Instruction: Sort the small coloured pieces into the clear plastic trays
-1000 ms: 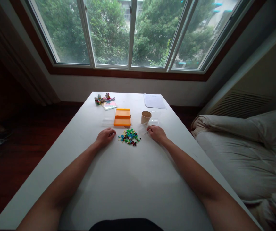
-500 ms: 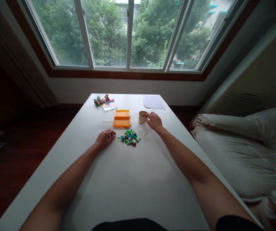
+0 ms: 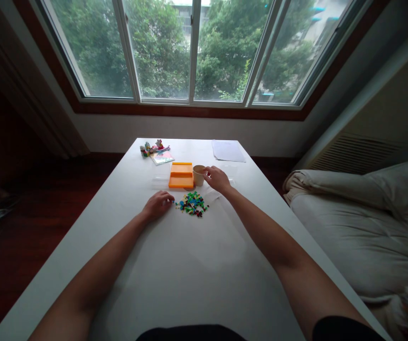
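Observation:
A small pile of colourful toy pieces (image 3: 191, 204) lies on the white table (image 3: 189, 274). My left hand (image 3: 158, 204) rests on the table just left of the pile, its fingers curled with the tips near the pieces. My right hand (image 3: 217, 179) grips the rim of a brown paper cup (image 3: 198, 174), which now stands right beside an orange box (image 3: 181, 174) behind the pile.
At the table's far left stand small built toy figures (image 3: 152, 146) and a printed booklet (image 3: 161, 157). A sheet of paper (image 3: 228, 150) lies far right. Clear plastic bags (image 3: 159, 182) sit by the orange box. A padded couch (image 3: 363, 222) runs along the right.
My right hand lifted off the table by the pile, took hold of the paper cup and slid it left to the orange box. My left hand stayed put.

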`<act>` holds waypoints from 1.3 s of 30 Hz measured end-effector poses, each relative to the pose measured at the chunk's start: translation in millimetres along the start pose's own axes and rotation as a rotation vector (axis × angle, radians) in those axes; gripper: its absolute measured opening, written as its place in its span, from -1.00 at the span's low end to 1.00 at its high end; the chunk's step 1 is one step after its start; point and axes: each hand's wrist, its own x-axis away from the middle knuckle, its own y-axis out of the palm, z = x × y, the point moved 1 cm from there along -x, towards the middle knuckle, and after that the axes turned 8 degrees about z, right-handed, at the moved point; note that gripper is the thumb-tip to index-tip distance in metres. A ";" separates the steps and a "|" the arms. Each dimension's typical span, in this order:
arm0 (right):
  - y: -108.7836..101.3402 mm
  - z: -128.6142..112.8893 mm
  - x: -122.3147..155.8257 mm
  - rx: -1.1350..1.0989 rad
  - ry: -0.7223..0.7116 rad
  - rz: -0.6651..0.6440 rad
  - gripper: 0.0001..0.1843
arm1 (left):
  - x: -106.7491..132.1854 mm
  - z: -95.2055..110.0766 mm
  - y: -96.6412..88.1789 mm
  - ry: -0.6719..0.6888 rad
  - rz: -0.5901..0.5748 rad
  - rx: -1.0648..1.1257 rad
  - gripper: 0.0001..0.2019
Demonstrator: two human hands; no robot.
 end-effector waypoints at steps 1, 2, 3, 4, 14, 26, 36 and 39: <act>-2.2 1.7 2.4 -0.012 -0.002 0.031 -0.72 | -0.2 0.4 -0.4 0.010 -0.006 0.011 -0.82; -4.8 4.6 5.4 -0.016 -0.001 0.067 -0.69 | -0.3 1.0 -0.6 0.021 -0.012 0.023 -0.82; -7.6 8.4 8.9 -0.016 -0.008 0.105 -0.67 | -0.4 1.7 -0.7 0.032 -0.019 0.035 -0.82; -10.0 13.2 12.8 -0.014 -0.017 0.125 -0.67 | -0.5 2.5 -0.6 0.042 -0.026 0.046 -0.82; -6.5 58.5 42.3 0.053 -0.196 0.001 -0.81 | -1.2 4.1 5.3 0.028 -0.027 0.053 -0.82; 16.3 75.2 18.3 -0.002 -0.019 0.189 -0.81 | -2.0 4.8 0.8 0.013 -0.035 0.056 -0.82; 33.3 72.0 1.9 0.014 0.137 0.168 -0.75 | -2.3 3.3 0.8 0.007 -0.037 0.055 -0.82; 38.8 77.1 1.1 0.026 0.137 0.167 -0.74 | -2.3 3.8 0.4 0.003 -0.038 0.056 -0.83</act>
